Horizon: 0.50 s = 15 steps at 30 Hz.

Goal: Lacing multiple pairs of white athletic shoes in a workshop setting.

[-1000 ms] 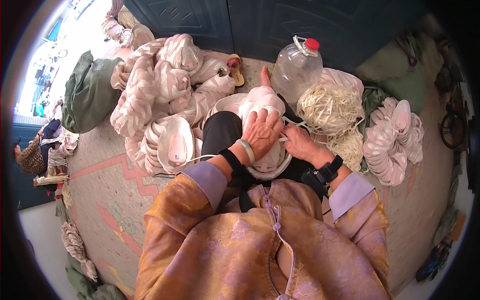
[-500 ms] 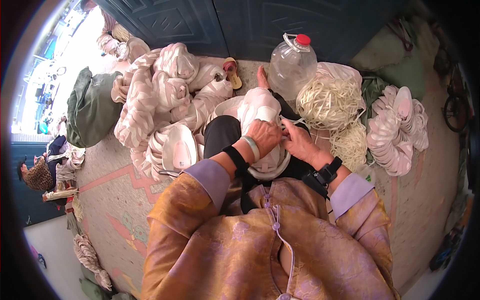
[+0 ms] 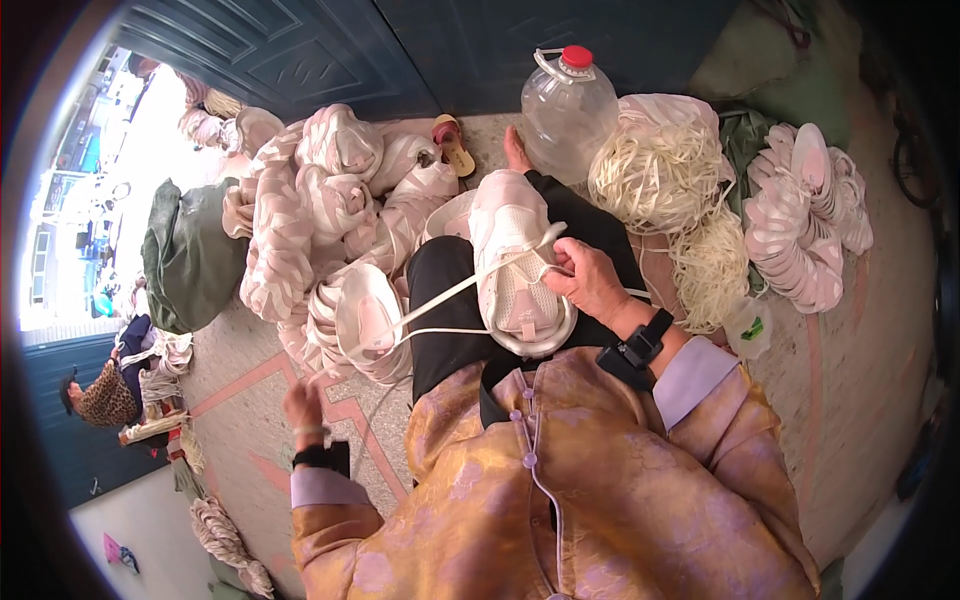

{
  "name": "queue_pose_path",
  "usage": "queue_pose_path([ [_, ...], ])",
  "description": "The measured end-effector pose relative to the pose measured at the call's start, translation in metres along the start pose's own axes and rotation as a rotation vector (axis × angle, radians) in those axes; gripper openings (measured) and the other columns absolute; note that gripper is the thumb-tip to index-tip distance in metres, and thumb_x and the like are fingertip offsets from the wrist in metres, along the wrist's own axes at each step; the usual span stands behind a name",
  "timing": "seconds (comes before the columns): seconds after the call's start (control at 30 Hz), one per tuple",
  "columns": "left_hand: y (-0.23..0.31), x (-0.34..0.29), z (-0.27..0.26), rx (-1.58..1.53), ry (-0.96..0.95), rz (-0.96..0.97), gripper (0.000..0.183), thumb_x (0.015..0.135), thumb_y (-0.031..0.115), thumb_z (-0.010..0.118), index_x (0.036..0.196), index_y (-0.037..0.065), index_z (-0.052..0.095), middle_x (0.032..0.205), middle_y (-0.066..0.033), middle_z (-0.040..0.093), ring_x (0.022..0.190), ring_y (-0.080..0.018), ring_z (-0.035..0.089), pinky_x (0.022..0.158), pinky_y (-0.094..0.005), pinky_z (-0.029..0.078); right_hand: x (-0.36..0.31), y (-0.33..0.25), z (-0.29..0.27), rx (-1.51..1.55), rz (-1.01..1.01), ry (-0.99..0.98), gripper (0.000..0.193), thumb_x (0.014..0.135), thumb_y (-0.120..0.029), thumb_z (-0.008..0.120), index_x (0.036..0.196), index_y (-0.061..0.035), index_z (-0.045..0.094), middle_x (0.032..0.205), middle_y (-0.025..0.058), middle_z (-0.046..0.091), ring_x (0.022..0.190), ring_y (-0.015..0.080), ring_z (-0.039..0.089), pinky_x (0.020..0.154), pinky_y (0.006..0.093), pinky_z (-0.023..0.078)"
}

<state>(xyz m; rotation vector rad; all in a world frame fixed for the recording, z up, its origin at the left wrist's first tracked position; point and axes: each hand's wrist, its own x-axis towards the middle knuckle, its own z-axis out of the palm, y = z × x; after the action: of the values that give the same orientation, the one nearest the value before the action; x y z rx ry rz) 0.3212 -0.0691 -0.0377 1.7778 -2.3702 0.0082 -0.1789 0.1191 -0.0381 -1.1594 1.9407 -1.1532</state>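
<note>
Daylight strongest from upper left, bright opening (image 3: 85, 225) there overexposed to white, floor (image 3: 240, 450) moderately lit, doors (image 3: 290, 60) dim, left hand (image 3: 303, 405) slightly blurred, shoe (image 3: 515, 250) sharper, straight edges bowed, black rim.

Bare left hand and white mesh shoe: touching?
Apart. The head view shows the bare left hand off to the side, the black-trousered thigh between it and the white mesh shoe.

Head-worn fisheye peering forward and down now, right over the gold jacket (image 3: 640, 470), close in on the white shoe (image 3: 525, 285) near mid-view, and there's the blue door (image 3: 290, 60) farther off across the top, edges bowing!
</note>
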Motion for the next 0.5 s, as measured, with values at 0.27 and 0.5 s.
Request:
queue_pose_path([
  [0.27,-0.015,-0.010,-0.025,-0.735,0.014,-0.722,0.022,0.079,0.018,0.054,0.064,0.001,0.056,0.053,-0.0054,0.051,0.038,-0.0125,0.045,0.036,-0.0268,0.038,-0.003,0.001,-0.003,-0.160,-0.065,0.030,0.041,0.071,-0.034,0.067,0.089,0.0006,0.054,0.082,0.0146,0.060,0.072,0.0269,0.061,0.066,0.0354,0.049],
  [0.5,0.004,0.056,-0.086,-1.809,-0.006,-0.526,0.018,0.085,0.021,0.058,0.077,0.005,0.055,0.115,-0.0148,0.056,0.061,-0.0082,0.051,0.057,-0.0208,0.045,0.019,-0.012,-0.025,0.480,0.497,-0.122,0.055,0.085,-0.056,0.049,0.079,-0.0020,0.058,0.065,0.0032,0.054,0.054,0.0103,0.051,0.047,0.0236,0.043],
])
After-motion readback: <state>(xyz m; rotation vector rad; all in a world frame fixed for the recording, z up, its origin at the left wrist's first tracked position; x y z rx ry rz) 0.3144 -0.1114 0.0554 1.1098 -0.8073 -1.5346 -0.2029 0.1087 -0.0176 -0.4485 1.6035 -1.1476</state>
